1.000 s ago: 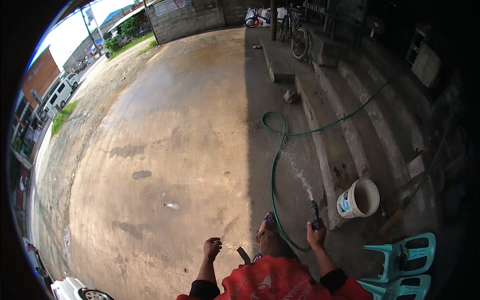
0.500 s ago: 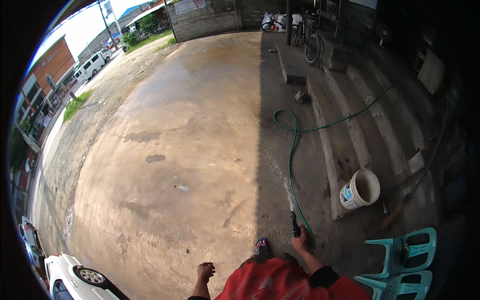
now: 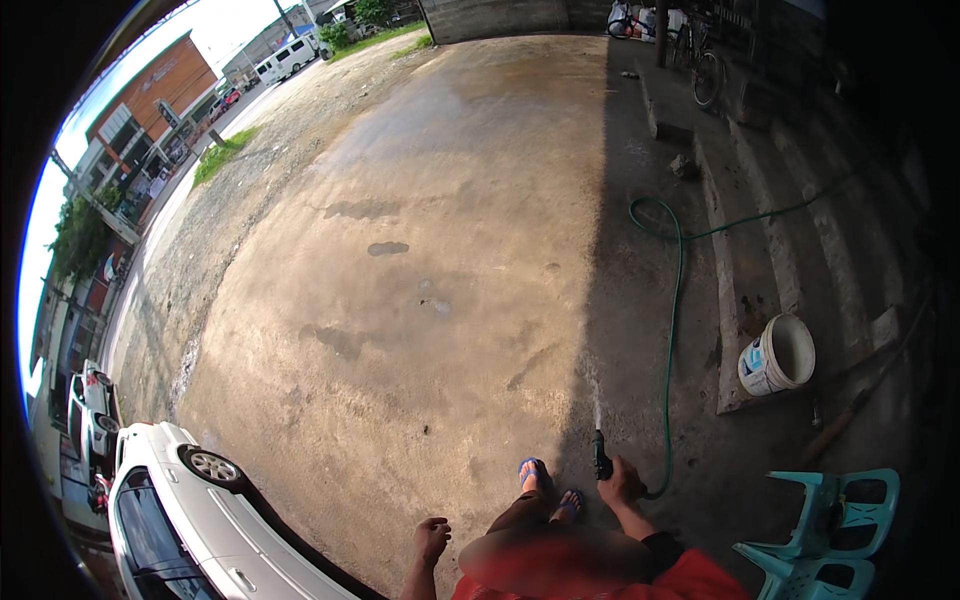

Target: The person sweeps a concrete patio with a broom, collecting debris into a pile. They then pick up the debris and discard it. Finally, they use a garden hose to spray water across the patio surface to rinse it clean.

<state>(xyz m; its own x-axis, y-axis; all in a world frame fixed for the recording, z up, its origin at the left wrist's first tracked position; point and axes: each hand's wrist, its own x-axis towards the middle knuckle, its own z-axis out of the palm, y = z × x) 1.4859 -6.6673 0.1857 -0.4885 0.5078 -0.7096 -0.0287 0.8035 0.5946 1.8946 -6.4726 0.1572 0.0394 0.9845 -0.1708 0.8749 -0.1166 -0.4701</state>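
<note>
A dark hose nozzle points forward in my right hand, whose fingers are wrapped round its grip. Water shoots from its tip onto the shaded concrete. From the nozzle's base a green hose runs forward over the ground, makes a loop and goes off to the right across the steps. My left hand hangs low beside my body with nothing in it, its fingers loosely curled and a little apart. Between the hands my feet show in blue flip-flops.
A white bucket stands at the right by the concrete steps. Teal plastic chairs lie near right. A white car is parked close on my left. Farther off are a stone and a bicycle.
My view has turned left, so the hose, bucket and steps sit farther right and more of the white car shows. Both my feet are now visible. The nozzle stays in my right hand, still spraying.
</note>
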